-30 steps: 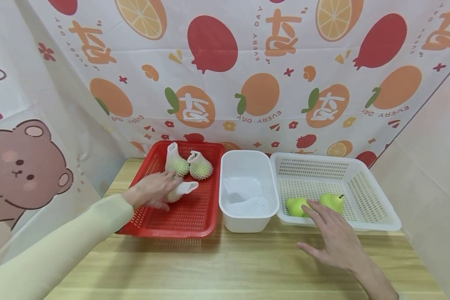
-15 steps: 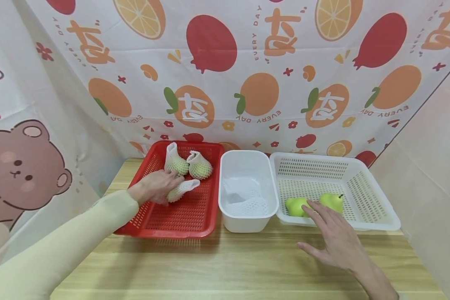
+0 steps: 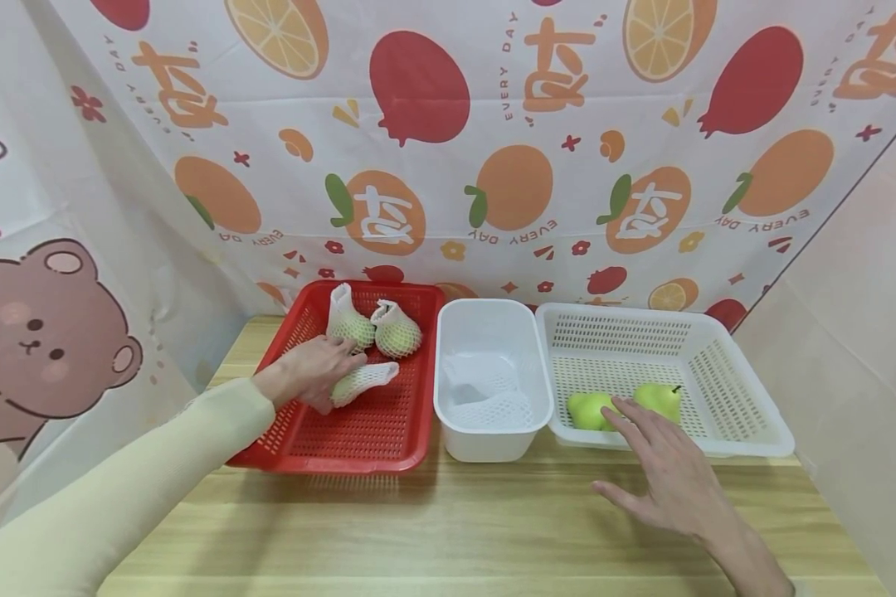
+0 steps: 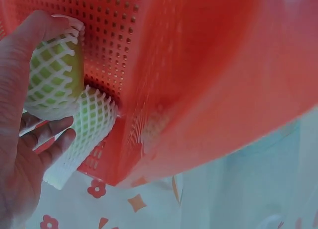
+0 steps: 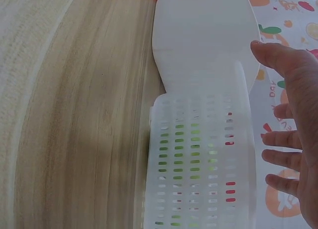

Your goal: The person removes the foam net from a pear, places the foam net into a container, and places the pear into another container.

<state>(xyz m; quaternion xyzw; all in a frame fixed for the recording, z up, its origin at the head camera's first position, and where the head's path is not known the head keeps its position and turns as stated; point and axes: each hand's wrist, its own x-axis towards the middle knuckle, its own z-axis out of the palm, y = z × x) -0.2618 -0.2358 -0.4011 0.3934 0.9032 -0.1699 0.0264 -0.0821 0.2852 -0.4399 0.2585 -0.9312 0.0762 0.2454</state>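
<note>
My left hand (image 3: 309, 373) reaches into the red basket (image 3: 366, 444) and holds a pear in a white foam net (image 3: 364, 381). In the left wrist view the thumb lies on one side of this netted pear (image 4: 55, 77), with fingers at the other side. Two more netted pears, one upright-necked (image 3: 349, 323) and one rounder (image 3: 398, 332), lie behind it. Over the near rim of the white basket (image 3: 754, 406) my right hand (image 3: 672, 477) is spread, holding nothing. Beneath its fingertips lie two bare green pears, one at left (image 3: 586, 410) and one with its stem showing (image 3: 660, 400).
Between the two baskets stands a white plastic bin (image 3: 493, 444) with loose foam nets (image 3: 500, 410) at its bottom. All three stand at the back of the wooden table (image 3: 485, 531). Behind them hangs a fruit-print curtain (image 3: 448, 207).
My left hand's fingers have drawn in around the netted pear, and its net end has tipped slightly to the right. The right hand has stayed in place.
</note>
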